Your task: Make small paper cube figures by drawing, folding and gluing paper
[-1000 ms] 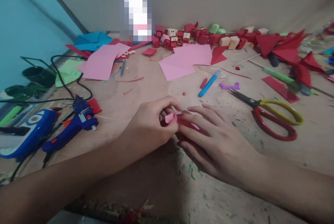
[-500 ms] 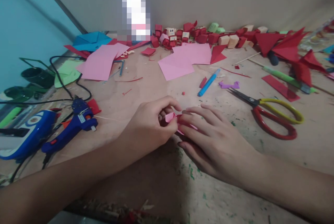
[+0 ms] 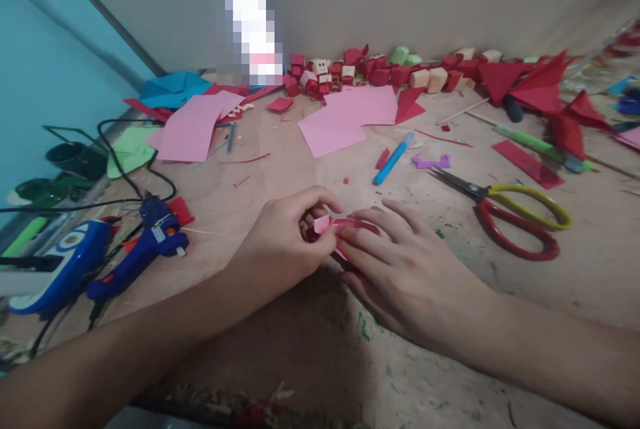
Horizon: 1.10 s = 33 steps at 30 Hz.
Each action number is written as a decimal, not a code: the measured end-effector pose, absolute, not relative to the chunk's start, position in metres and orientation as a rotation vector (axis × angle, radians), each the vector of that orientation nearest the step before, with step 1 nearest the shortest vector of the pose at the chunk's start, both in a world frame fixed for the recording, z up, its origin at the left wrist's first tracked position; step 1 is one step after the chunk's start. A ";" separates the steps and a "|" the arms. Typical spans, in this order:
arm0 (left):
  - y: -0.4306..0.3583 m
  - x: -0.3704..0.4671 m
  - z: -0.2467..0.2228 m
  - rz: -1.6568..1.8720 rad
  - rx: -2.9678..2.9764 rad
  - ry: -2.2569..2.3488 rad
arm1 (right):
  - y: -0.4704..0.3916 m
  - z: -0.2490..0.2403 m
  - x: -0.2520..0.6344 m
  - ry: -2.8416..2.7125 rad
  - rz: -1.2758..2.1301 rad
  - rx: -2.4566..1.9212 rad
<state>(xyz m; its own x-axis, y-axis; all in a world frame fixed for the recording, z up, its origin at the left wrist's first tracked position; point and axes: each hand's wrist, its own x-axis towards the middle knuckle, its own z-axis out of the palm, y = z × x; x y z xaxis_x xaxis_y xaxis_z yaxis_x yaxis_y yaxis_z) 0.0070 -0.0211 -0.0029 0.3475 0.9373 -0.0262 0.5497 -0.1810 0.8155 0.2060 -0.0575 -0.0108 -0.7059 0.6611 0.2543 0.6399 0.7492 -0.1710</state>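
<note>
A small folded pink paper is between my two hands at the middle of the table. My left hand pinches its left end between thumb and curled fingers. My right hand lies palm down over its right part, fingers extended and pressing on it, the thumb lower down near the tabletop. Much of the paper is hidden under the right fingers. Beyond the hands lie a blue pen and a tiny red scrap. Scissors with yellow and red handles rest to the right.
A blue glue gun with cords and a blue-white device lie at left. Pink sheets, red folded pieces and small paper cubes line the back, near a blurred upright bright object.
The view has shifted slightly. My right fingers have slid a little, and more of the pink paper shows beside them. My left hand keeps its pinch.
</note>
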 end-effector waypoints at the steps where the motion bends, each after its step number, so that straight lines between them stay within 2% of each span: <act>1: -0.021 0.007 -0.003 0.642 1.849 1.309 | -0.058 -0.010 0.207 -2.627 0.115 -1.005; 7: -0.018 0.003 0.002 0.638 1.834 1.322 | -0.057 0.002 0.216 -2.215 0.365 -0.780; 10: -0.018 0.004 0.006 0.665 1.846 1.294 | -0.052 0.005 0.217 -1.911 0.588 -0.914; 14: -0.021 0.007 0.012 0.719 1.908 1.261 | -0.043 0.002 0.214 -1.479 1.131 -1.135; 17: -0.024 0.007 0.015 0.811 2.043 1.202 | -0.040 0.001 0.211 -1.167 1.641 -1.055; 20: -0.026 0.006 0.017 0.893 2.122 1.126 | -0.041 0.002 0.208 -0.980 1.970 -0.950; 25: -0.029 0.004 0.017 0.934 2.109 1.074 | -0.041 0.004 0.209 -0.940 2.103 -0.843; 33: -0.029 0.004 0.014 1.078 2.097 0.942 | -0.038 0.008 0.210 -0.785 2.196 -0.910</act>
